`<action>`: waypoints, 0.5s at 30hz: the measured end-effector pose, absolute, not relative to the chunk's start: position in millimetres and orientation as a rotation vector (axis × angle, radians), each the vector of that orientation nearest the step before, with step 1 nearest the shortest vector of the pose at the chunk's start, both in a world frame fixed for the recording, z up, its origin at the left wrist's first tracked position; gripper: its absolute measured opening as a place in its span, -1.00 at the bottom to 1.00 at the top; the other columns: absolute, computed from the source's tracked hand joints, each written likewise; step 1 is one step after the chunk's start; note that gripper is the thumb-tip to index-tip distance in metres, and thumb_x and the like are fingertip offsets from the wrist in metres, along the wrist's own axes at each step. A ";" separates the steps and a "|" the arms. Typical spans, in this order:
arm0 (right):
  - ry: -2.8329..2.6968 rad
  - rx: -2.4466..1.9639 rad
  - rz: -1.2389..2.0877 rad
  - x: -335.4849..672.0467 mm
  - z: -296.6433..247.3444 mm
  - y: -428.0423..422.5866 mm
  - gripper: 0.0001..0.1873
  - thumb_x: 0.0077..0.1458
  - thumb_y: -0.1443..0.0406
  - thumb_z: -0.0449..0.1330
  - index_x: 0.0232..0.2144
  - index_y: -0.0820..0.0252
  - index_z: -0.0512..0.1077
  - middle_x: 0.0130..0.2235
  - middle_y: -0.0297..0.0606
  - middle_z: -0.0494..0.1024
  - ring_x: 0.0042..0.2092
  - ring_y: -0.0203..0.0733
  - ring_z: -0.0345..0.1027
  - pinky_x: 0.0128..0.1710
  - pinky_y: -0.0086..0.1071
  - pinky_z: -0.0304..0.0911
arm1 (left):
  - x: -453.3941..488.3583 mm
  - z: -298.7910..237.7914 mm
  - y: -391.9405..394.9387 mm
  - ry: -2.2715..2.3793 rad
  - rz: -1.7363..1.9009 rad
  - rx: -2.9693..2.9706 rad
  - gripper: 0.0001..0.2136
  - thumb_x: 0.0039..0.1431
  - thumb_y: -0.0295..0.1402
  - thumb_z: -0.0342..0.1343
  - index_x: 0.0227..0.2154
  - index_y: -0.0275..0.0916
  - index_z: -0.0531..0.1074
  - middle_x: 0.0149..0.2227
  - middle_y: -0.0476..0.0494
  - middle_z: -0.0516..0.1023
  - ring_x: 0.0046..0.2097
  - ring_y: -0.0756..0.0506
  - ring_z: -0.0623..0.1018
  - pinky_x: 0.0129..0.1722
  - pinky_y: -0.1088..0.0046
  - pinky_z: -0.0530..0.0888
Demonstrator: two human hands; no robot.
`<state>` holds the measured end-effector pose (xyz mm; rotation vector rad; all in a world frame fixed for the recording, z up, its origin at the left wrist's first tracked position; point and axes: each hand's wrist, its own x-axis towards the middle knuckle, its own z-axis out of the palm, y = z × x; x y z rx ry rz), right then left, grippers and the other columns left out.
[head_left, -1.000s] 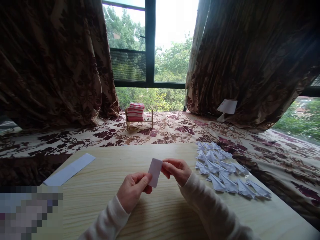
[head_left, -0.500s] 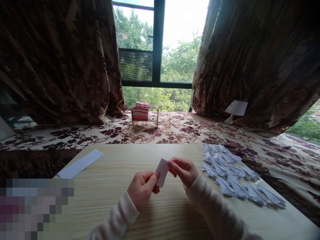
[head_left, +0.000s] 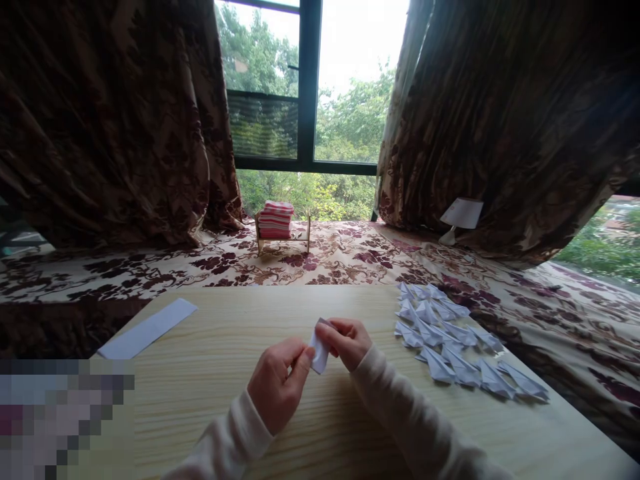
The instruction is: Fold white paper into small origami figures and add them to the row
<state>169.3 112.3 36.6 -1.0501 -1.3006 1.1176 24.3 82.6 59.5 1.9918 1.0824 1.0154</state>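
Both hands meet over the middle of a light wooden table [head_left: 210, 407] on a small white paper slip [head_left: 319, 353]. My left hand [head_left: 277, 383] pinches its lower left side with thumb and fingers. My right hand [head_left: 345, 341] grips its upper right side, fingers curled over the top edge, which is bent down. To the right of my hands lie several folded white paper pieces [head_left: 450, 343] spread in rows. Cream sleeves cover both forearms.
A long white paper strip [head_left: 148, 328] lies at the table's far left corner. A blurred patch covers the near left. Behind the table, a floral cloth carries a small wooden rack with striped fabric [head_left: 277, 223] and a tipped white lamp [head_left: 459, 217]. Dark curtains frame a window.
The paper slip stood flat and upright between my hands; now its top is folded over and it looks smaller. Both hands have closed in on it.
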 end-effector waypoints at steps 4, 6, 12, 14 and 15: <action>-1.259 -1.046 1.109 164.4 35.2 112.1 -0.57 -0.10 0.06 0.17 -0.76 0.24 0.23 -0.75 -0.48 0.10 -0.66 -0.47 -0.11 -0.69 -0.50 -0.22 | 22.8 58.2 90.5 1.080 0.985 1.569 -0.71 0.01 -0.20 0.01 -0.70 -0.26 0.32 -0.68 0.02 0.24 -0.56 0.02 0.25 -0.51 0.48 0.21; -1.242 -1.025 1.103 165.0 36.2 109.8 -0.57 -0.09 0.04 0.16 -0.73 0.25 0.26 -0.74 -0.48 0.12 -0.66 -0.46 -0.08 -0.69 -0.51 -0.19 | 21.3 58.6 95.8 1.041 0.923 1.377 -0.68 -0.02 -0.16 -0.02 -0.73 -0.25 0.27 -0.73 0.05 0.19 -0.63 0.03 0.22 -0.59 0.47 0.22; -1.178 -0.985 1.153 175.4 39.4 105.8 -0.60 -0.12 0.03 0.18 -0.65 0.27 0.34 -0.72 -0.42 0.26 -0.68 -0.45 0.04 -0.72 -0.52 -0.08 | 11.8 60.2 100.0 1.088 1.084 1.380 -0.81 -0.06 -0.28 0.06 -0.39 -0.30 0.39 -0.50 -0.05 0.41 -0.46 0.00 0.38 -0.41 0.46 0.34; -1.156 -0.987 1.183 176.1 38.8 106.2 -0.62 -0.13 0.05 0.20 -0.64 0.28 0.36 -0.69 -0.39 0.31 -0.68 -0.44 0.07 -0.73 -0.53 -0.04 | 11.4 61.4 96.4 1.078 1.167 1.553 -0.65 -0.05 -0.31 0.10 -0.15 -0.24 0.32 -0.25 -0.12 0.43 -0.29 -0.03 0.42 -0.25 0.43 0.35; -1.148 -0.987 1.202 175.5 38.1 106.3 -0.62 -0.13 0.06 0.20 -0.64 0.29 0.37 -0.69 -0.38 0.32 -0.68 -0.45 0.08 -0.73 -0.53 -0.02 | 12.1 62.1 94.5 1.057 1.185 1.672 -0.58 -0.06 -0.33 0.13 -0.07 -0.20 0.27 -0.14 -0.14 0.40 -0.21 -0.06 0.42 -0.19 0.41 0.35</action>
